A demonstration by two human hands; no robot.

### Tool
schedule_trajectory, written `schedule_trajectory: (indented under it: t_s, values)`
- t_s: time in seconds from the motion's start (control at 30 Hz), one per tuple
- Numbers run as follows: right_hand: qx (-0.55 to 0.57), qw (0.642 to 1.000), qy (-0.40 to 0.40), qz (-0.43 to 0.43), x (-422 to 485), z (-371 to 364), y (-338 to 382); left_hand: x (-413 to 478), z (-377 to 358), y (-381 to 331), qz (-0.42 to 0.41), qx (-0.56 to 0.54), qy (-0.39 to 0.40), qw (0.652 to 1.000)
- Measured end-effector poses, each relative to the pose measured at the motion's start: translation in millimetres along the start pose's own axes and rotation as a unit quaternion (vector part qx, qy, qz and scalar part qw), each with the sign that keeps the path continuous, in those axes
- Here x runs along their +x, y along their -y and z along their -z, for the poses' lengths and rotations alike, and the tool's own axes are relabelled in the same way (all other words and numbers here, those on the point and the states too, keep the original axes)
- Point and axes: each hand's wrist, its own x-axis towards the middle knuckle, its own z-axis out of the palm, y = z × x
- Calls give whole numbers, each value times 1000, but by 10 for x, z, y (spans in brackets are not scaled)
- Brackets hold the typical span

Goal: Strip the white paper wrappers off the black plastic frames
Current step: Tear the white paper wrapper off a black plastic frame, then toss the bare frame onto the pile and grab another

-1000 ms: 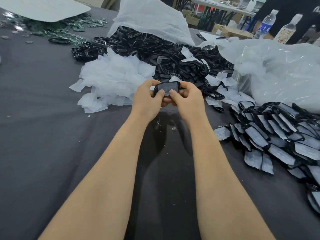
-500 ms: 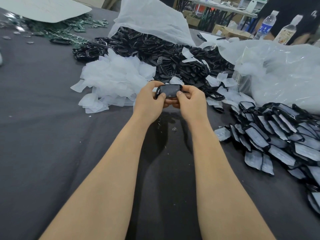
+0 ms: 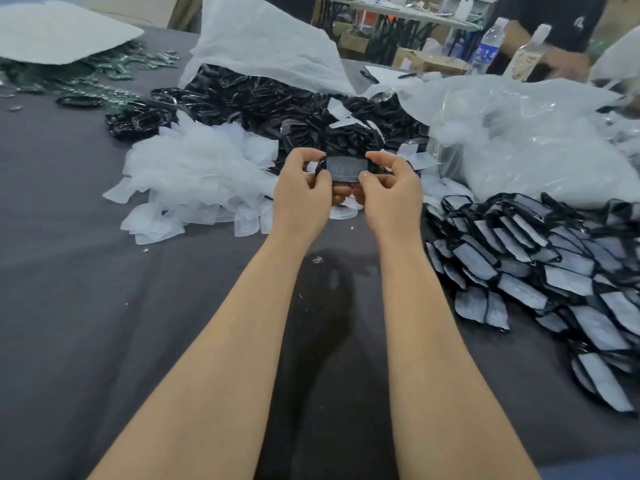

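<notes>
A small black plastic frame with its white paper wrapper (image 3: 346, 168) is held up between both hands above the dark table. My left hand (image 3: 303, 192) pinches its left end. My right hand (image 3: 391, 192) pinches its right end, thumb on the lower right corner. A heap of wrapped frames (image 3: 540, 271) lies to the right. A heap of bare black frames (image 3: 294, 112) lies behind my hands. Stripped white wrappers (image 3: 197, 181) are piled to the left.
The table is covered in dark cloth (image 3: 86, 306). Clear plastic bags (image 3: 540, 140) bulge at the right back, a white sheet (image 3: 263, 46) drapes over the bare frames. Green parts (image 3: 104, 77) lie far left. Two bottles (image 3: 488, 46) and another person (image 3: 554, 32) are at the back right.
Both hands have lifted the frame slightly higher and farther from me, and they have spread apart to grip it at its ends, showing more of the wrapper.
</notes>
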Motion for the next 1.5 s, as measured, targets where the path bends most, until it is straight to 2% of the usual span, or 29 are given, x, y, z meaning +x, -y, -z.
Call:
schedule_trajectory:
  t_s: [0.23,0.37,0.53,0.6,0.7,0.8,0.93,1.1,1.27,1.4,1.5]
  values:
    - [-69,983,-170,-4,87,928,-101,-142,-1021,-138,-34,133,115,984]
    - [-100,966,-237,-13,100,1378,-248,-277,-1521,-124,-109,247,123,955]
    - [-227,934,-269,-54,98,1585,-402,-314,-1899,7,-124,426,125,887]
    - [-286,913,-274,-95,108,1588,-437,-305,-1942,64,-104,433,135,885]
    - [-312,900,-281,-118,133,1571,-456,-271,-1975,98,-92,415,148,893]
    - [-312,895,-307,-89,146,1525,-439,-254,-1958,72,-82,369,160,912]
    - [-286,903,-320,-14,141,1308,-331,-188,-1747,-13,-98,271,132,948]
    - [-238,936,-251,73,133,661,-48,31,-1076,-110,-86,174,43,980]
    - [-152,982,-59,96,78,-274,157,294,-146,-149,-63,147,-86,983]
    - [-198,972,103,72,152,-945,142,565,472,-155,-20,118,-160,980]
    - [-242,958,135,76,289,-1277,57,790,700,-157,3,79,-191,978]
